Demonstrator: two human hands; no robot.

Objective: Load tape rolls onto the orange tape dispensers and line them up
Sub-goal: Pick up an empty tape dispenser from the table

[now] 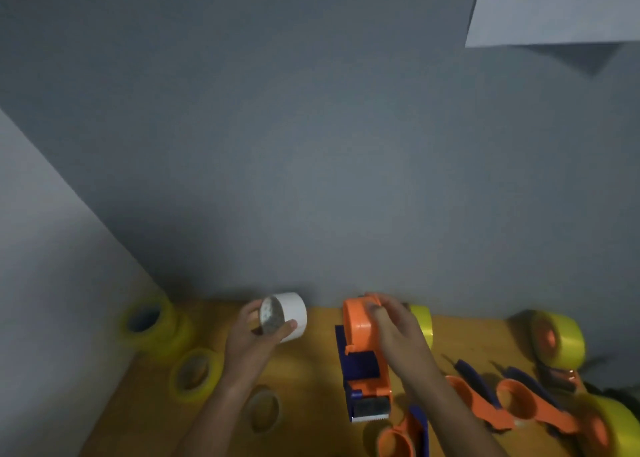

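My left hand (pixel 258 335) holds a white tape roll (pixel 289 314) lifted above the wooden table (pixel 311 380), its hollow core facing me. To its right my right hand (pixel 391 332) grips the round top of an orange and blue tape dispenser (pixel 362 356), which stands with its blade end toward me. The roll and the dispenser are apart. A yellow tape roll (pixel 424 321) shows just behind my right hand.
Yellow tape rolls lie at the left (pixel 149 325) (pixel 195 375) and a paler one (pixel 263 410) near my left forearm. More orange dispensers (pixel 519 404) and yellow rolls (pixel 557 338) crowd the right side. A grey wall rises behind the table; a paper sheet (pixel 561 6) hangs top right.
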